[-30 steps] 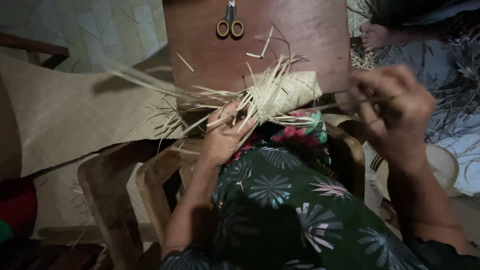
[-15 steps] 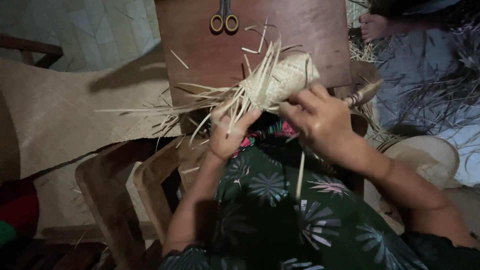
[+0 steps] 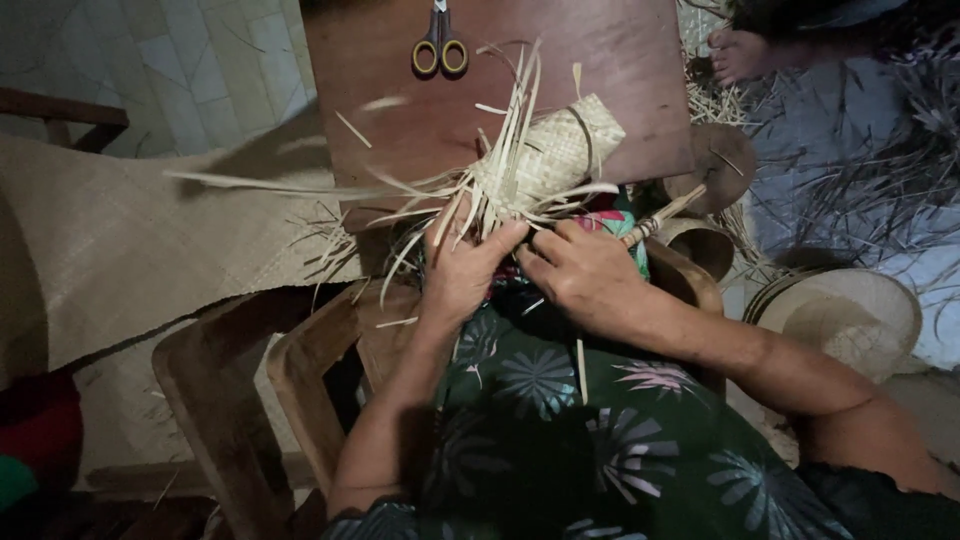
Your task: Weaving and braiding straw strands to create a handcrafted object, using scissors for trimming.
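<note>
In the middle of the frame, both hands pinch loose strips of the woven straw piece (image 3: pixel 550 155). The left hand (image 3: pixel 465 270) fingers look closed on strips. The right hand (image 3: pixel 585 275) grip is hard to see.

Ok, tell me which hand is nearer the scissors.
Left. The left hand sits almost straight below the scissors, at the loose straw ends; the right hand is further off to the right, below the woven piece.

A half-woven straw basket (image 3: pixel 553 152), pale tan and tube-shaped, lies tilted at the near edge of the brown wooden board (image 3: pixel 400 110). Its closed end points away; long loose strips (image 3: pixel 300 185) fan out leftward from its unfinished near end.
</note>
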